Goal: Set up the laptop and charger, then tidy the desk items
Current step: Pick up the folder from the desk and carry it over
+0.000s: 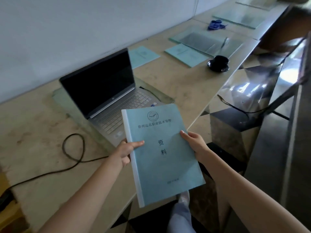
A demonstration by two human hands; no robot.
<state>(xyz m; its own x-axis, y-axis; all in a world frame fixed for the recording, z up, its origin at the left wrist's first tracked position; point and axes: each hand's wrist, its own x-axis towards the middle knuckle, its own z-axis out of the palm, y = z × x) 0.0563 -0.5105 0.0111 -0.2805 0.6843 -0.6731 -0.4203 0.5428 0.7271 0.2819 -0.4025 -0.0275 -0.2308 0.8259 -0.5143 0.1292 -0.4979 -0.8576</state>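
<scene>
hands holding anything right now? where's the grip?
Yes: both hands hold the blue folder above the desk edge. Left hand grips its spine edge, right hand the opposite long edge.

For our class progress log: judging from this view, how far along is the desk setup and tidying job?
Done: laptop open, screen dark, black cable looped beside it. In hand: left hand and right hand hold a blue folder. Left: two blue folders and black cup lie unsorted.

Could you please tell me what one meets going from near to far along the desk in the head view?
Held folder → laptop → folder behind the laptop → black cup → blue cord.
</scene>
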